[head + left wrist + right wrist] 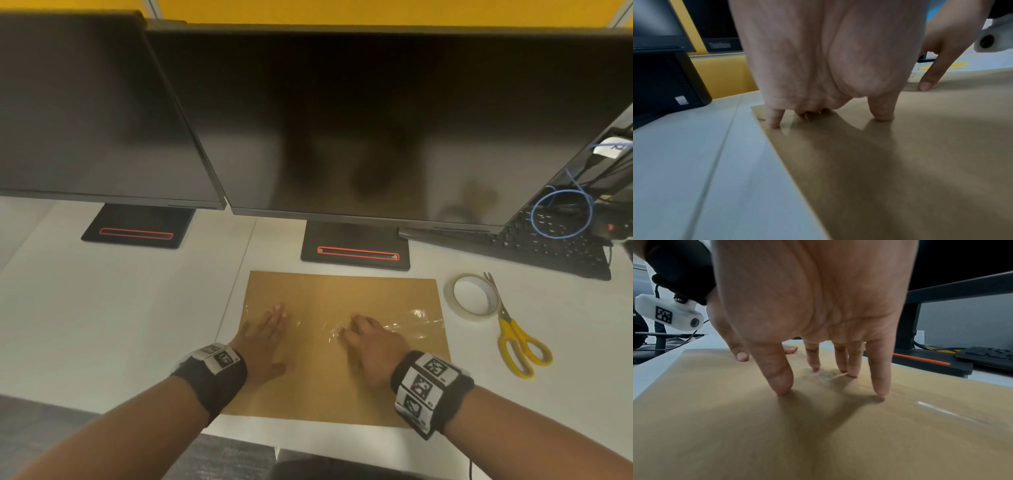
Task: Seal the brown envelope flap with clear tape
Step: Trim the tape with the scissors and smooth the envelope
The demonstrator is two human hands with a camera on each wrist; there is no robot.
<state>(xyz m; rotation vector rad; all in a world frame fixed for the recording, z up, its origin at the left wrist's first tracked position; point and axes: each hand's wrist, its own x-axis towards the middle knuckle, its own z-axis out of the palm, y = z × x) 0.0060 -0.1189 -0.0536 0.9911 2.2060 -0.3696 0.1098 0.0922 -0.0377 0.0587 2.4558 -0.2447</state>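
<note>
A large brown envelope (339, 294) lies flat on the white desk in front of the monitors. A strip of clear tape (416, 320) runs across its middle, wrinkled and shiny toward the right. My left hand (263, 334) lies flat on the envelope's left part with straight fingers pressing down (774, 120). My right hand (368, 339) presses the tape near the middle with spread, straight fingertips (880, 386). The envelope (818, 434) fills the right wrist view, and in the left wrist view the envelope (900, 162) covers the lower right.
A roll of clear tape (472, 295) and yellow-handled scissors (515, 337) lie right of the envelope. Two dark monitors on stands (356, 251) rise behind it. A black keyboard (548, 245) and a blue cable (561, 214) sit at the back right.
</note>
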